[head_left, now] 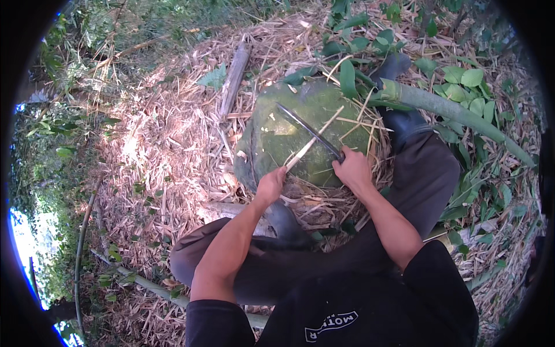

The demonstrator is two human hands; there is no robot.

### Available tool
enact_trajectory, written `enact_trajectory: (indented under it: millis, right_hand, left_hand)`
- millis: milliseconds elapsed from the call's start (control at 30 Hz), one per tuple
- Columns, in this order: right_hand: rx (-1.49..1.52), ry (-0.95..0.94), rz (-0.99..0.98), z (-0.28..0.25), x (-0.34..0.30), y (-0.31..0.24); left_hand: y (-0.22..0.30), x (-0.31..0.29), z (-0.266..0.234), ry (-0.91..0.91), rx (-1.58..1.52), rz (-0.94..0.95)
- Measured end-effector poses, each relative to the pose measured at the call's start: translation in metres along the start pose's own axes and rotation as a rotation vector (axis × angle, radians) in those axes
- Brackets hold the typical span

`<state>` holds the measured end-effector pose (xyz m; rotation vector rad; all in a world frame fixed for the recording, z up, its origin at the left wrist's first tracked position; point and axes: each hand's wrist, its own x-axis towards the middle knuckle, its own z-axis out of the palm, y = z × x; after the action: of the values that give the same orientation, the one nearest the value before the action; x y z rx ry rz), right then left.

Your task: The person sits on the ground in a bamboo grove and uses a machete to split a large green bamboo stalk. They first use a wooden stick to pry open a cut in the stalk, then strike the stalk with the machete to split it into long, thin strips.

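Observation:
My left hand (272, 184) is closed round the lower end of a pale split strip of wood or bamboo (315, 139), which slants up to the right. In my right hand (354, 169) is the handle of a long knife (308, 128) with a dark, narrow blade pointing up to the left. Blade and strip cross each other above a mossy green boulder (272, 147); whether they touch I cannot tell. Thin pale strips (367, 124) lie over the boulder's right side.
Dry shavings and leaf litter (156, 150) cover the ground around the boulder. A grey log (236, 78) lies beyond its left side. At the right a thick green bamboo stalk (457, 110) reaches toward the boulder, among green leaves (468, 87). My dark boots (286, 225) flank the stone.

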<state>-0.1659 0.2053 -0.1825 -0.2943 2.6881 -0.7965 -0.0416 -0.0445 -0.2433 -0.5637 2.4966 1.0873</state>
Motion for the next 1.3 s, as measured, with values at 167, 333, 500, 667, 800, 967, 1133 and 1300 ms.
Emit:
enact_trajectory:
  millis: [167, 333, 500, 667, 800, 967, 1133, 1300]
  right_hand:
    - [0.16, 0.014, -0.062, -0.009, -0.011, -0.013]
    - [0.032, 0.033, -0.009, 0.004, 0.001, 0.0]
    - [0.116, -0.047, 0.071, 0.003, 0.009, 0.01]
    - [0.465, -0.136, 0.194, 0.021, 0.006, 0.022]
    - [0.228, 0.013, 0.137, 0.005, -0.001, 0.011]
    - [0.145, 0.041, 0.08, 0.002, -0.001, 0.001]
    - [0.234, 0.16, -0.09, -0.003, -0.008, -0.01]
    - [0.018, 0.066, 0.035, 0.004, 0.005, -0.002]
  left_hand:
    - [0.003, 0.004, -0.01, 0.108, 0.209, 0.093]
    - [0.015, 0.001, -0.013, 0.118, 0.309, 0.149]
    - [0.013, -0.006, -0.009, 0.153, 0.197, 0.185]
    - [-0.002, -0.004, -0.006, 0.332, 0.091, 0.284]
    - [0.019, -0.004, -0.016, 0.08, 0.127, 0.029]
    - [0.027, -0.01, -0.011, 0.001, 0.199, 0.059]
    - [0.023, -0.009, -0.006, -0.035, 0.158, 0.089]
    - [0.024, -0.005, -0.009, -0.045, 0.142, 0.11]
